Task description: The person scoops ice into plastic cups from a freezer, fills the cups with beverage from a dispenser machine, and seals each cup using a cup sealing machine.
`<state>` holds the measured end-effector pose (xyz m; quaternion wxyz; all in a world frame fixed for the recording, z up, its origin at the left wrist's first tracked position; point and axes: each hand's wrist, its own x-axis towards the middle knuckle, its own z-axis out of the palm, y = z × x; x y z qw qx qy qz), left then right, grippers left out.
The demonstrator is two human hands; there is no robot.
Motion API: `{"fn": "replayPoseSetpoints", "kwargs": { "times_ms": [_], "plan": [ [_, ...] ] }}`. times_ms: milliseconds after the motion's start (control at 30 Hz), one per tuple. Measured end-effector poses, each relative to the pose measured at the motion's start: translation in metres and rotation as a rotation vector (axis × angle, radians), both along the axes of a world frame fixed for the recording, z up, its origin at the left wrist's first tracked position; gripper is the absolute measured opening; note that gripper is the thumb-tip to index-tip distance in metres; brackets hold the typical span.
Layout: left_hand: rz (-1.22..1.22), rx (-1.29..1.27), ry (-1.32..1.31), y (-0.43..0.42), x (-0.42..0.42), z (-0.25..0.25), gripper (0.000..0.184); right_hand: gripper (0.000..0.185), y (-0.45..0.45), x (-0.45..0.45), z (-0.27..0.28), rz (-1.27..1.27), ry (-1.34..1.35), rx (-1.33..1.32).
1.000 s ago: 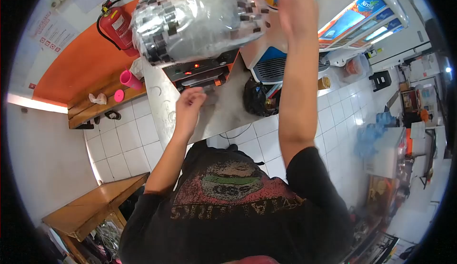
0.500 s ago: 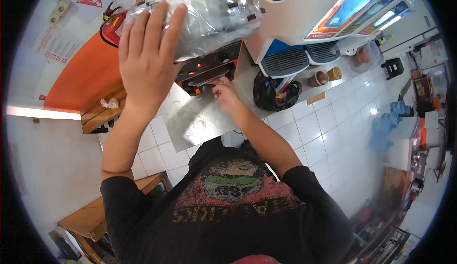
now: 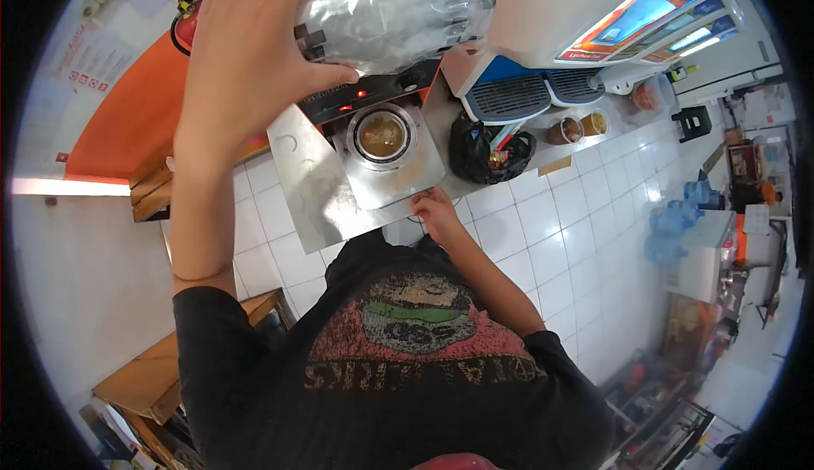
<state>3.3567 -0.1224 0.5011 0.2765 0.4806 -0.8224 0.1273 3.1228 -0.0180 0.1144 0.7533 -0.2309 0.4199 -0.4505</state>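
Observation:
A metal sliding tray (image 3: 398,186) sticks out of the front of an orange-and-black machine (image 3: 386,88) with small red lights. Set in the tray's round ring is a cup (image 3: 381,134) holding a brownish drink. My right hand (image 3: 435,213) is closed on the tray's front edge. At the machine's top, my left hand (image 3: 246,54) has its fingers stretched out and its thumb apart, against or just beside a clear plastic bag (image 3: 390,16) with dark-tipped contents. The fingertips are cut off by the frame's upper edge.
The metal counter (image 3: 309,207) lies beneath the machine. To the right stand a black plastic bag (image 3: 479,154), two cups of drink (image 3: 565,131) and a drink dispenser (image 3: 509,37). A wooden bench (image 3: 153,194) and a fire extinguisher (image 3: 186,27) are at left.
The tray has come out of the machine toward me, bringing the cup into view. My right hand has moved back with it. My left hand appears higher and larger in view.

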Motion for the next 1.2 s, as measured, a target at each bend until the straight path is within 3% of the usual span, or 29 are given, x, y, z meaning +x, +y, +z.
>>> {"fn": "replayPoseSetpoints", "kwargs": {
  "times_ms": [33, 67, 167, 233, 267, 300, 367, 433, 467, 533, 633, 733, 867, 1033, 1167, 1200],
  "plan": [
    [-0.001, 0.000, 0.001, 0.005, 0.000, -0.012, 0.098, 0.038, 0.002, -0.003, -0.001, -0.001, 0.001, 0.000],
    [0.063, -0.173, 0.076, 0.015, 0.000, -0.024, 0.092, 0.037, 0.003, -0.006, -0.001, -0.001, 0.018, 0.022],
    [0.081, -0.340, 0.386, 0.051, 0.012, -0.094, 0.067, 0.035, 0.009, -0.010, 0.012, -0.088, 0.081, 0.094],
    [0.121, -0.294, 0.628, 0.071, 0.033, -0.193, 0.038, 0.034, 0.010, -0.013, 0.014, -0.180, 0.127, 0.145],
    [0.199, -0.180, 1.001, 0.074, 0.031, -0.248, 0.029, 0.031, 0.009, -0.017, 0.011, -0.402, 0.356, -0.035],
    [0.309, 0.165, 1.318, 0.081, 0.032, -0.293, 0.016, 0.029, 0.007, -0.019, 0.009, -0.619, 0.590, -0.217],
    [0.354, 1.024, 1.960, 0.092, 0.034, -0.347, 0.034, 0.029, -0.009, -0.011, 0.044, -0.592, 0.680, -0.318],
    [-0.220, 1.697, 2.364, 0.087, 0.045, -0.411, 0.057, 0.034, -0.033, -0.001, 0.065, -0.429, 0.959, -0.617],
    [-0.222, 1.702, 2.364, 0.082, 0.034, -0.392, 0.057, 0.039, -0.046, 0.006, 0.069, -0.297, 1.145, -0.812],
    [-0.126, 1.540, 2.336, 0.070, -0.001, -0.329, 0.066, 0.046, -0.061, 0.029, 0.107, -0.008, 1.272, -0.799],
    [-0.286, 1.595, 2.364, 0.058, 0.002, -0.336, 0.075, 0.054, -0.073, 0.050, 0.095, 0.111, 1.394, -0.887],
    [-0.192, 1.543, 2.403, 0.049, -0.001, -0.330, 0.075, 0.059, -0.074, 0.054, 0.097, 0.175, 1.471, -0.934],
    [-0.224, 1.558, 2.492, 0.048, -0.001, -0.332, 0.074, 0.063, -0.078, 0.051, 0.109, 0.187, 1.404, -0.878],
    [-0.335, 1.545, 2.533, 0.050, 0.002, -0.325, 0.070, 0.062, -0.076, 0.039, 0.137, -0.096, 1.028, -0.902],
    [-0.469, 1.584, 2.260, 0.048, 0.014, -0.338, 0.059, 0.070, -0.068, -0.003, 0.168, -0.220, 1.071, -0.931],
    [-0.322, 1.560, 2.308, 0.050, 0.015, -0.334, 0.052, 0.071, -0.065, -0.016, 0.171, -0.231, 1.110, -0.882]
  ]
}}
